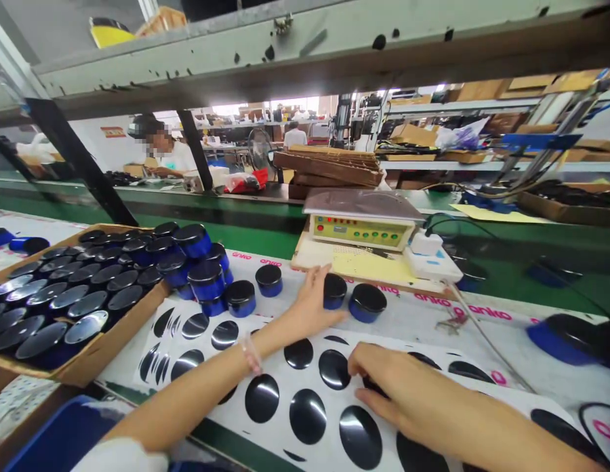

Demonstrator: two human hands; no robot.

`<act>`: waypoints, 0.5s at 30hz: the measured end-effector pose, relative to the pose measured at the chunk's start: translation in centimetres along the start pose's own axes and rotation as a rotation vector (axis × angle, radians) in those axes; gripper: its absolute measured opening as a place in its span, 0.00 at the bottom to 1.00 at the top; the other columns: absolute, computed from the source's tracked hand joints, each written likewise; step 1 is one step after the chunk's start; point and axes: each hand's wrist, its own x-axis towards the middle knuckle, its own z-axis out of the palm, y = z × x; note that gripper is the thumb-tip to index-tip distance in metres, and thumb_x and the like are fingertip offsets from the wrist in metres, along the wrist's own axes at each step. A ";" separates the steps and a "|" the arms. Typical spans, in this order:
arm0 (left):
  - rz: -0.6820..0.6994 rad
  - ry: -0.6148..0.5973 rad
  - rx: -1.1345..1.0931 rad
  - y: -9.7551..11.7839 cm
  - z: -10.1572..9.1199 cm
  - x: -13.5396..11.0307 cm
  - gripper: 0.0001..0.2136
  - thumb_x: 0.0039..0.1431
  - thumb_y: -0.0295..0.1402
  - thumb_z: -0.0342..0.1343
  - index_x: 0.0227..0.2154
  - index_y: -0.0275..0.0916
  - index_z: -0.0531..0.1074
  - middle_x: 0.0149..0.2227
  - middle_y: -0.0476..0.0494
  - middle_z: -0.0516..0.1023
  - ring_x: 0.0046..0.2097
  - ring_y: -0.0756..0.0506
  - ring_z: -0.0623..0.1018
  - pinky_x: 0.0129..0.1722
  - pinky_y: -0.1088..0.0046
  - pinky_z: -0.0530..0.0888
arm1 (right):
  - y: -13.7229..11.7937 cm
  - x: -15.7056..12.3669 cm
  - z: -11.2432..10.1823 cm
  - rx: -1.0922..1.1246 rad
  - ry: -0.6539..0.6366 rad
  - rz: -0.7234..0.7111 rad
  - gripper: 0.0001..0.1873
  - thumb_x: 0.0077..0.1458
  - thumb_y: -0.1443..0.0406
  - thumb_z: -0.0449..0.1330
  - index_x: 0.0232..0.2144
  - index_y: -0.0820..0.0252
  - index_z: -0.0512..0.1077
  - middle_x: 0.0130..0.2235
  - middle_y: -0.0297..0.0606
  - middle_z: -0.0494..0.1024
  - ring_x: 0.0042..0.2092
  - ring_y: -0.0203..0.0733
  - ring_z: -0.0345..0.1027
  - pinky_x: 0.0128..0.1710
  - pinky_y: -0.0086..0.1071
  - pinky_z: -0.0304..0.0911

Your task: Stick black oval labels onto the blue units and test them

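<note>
My left hand (315,303) is closed around the side of a round blue case with a black top (335,288). A second blue and black case (367,301) stands just to its right. Two more, a single case (269,280) and another case (241,297), are left of that hand. Over a white sheet of black round stickers (309,416) is my right hand (384,380). Its fingers are curled, with the thumb apart from them, beside a black sticker partly hidden beneath. Nothing held shows in it.
A cardboard tray (138,321) full of blue and black cases is at the left, with stacked cases beside it. Behind my hands stands a control box (361,223) with a white power adapter (430,255) and cables. A person (174,157) works across the green bench.
</note>
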 end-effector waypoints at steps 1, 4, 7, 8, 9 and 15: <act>-0.018 -0.010 -0.004 -0.6 0.8 1.0 0.38 0.36 0.25 0.69 0.55 0.37 0.64 0.60 0.35 0.64 0.64 0.35 0.62 0.64 0.55 0.58 | -0.2 -0.1 0.5 0.043 -0.065 0.043 0.08 0.57 0.69 0.57 0.40 0.53 0.69 0.40 0.34 0.74 0.41 0.45 0.71 0.39 0.36 0.65; -0.066 0.013 -0.022 -0.9 1.1 0.7 0.35 0.44 0.29 0.67 0.57 0.36 0.61 0.61 0.33 0.64 0.64 0.36 0.62 0.65 0.54 0.54 | -0.7 -0.7 2.2 0.070 -0.147 0.148 0.18 0.48 0.70 0.65 0.43 0.56 0.70 0.48 0.40 0.71 0.48 0.50 0.68 0.45 0.38 0.65; -0.128 0.015 -0.085 0.7 0.5 -3.7 0.35 0.51 0.37 0.64 0.60 0.41 0.56 0.60 0.36 0.66 0.62 0.38 0.66 0.63 0.55 0.60 | -0.9 -0.9 3.5 -0.011 -0.143 0.196 0.29 0.34 0.75 0.71 0.42 0.61 0.71 0.48 0.45 0.70 0.49 0.55 0.66 0.43 0.37 0.66; -0.169 -0.012 -0.129 1.2 0.5 -5.6 0.34 0.53 0.40 0.63 0.60 0.43 0.55 0.59 0.38 0.68 0.60 0.39 0.69 0.60 0.57 0.65 | -0.8 -0.8 3.7 -0.014 -0.117 0.185 0.30 0.33 0.75 0.71 0.42 0.60 0.71 0.48 0.44 0.69 0.49 0.54 0.66 0.42 0.36 0.66; -0.252 -0.003 -0.270 1.6 0.6 -7.5 0.33 0.53 0.42 0.63 0.60 0.44 0.56 0.59 0.40 0.68 0.59 0.40 0.70 0.59 0.61 0.67 | -0.8 -0.8 3.8 -0.002 -0.089 0.169 0.30 0.33 0.75 0.71 0.42 0.60 0.70 0.47 0.43 0.69 0.49 0.53 0.65 0.43 0.36 0.65; -0.489 0.274 -0.442 1.3 3.5 -13.3 0.39 0.48 0.49 0.65 0.60 0.45 0.54 0.61 0.40 0.66 0.59 0.40 0.71 0.55 0.68 0.72 | -0.9 -0.2 3.8 0.062 -0.153 0.251 0.26 0.32 0.79 0.68 0.35 0.60 0.65 0.41 0.38 0.67 0.42 0.47 0.65 0.40 0.35 0.62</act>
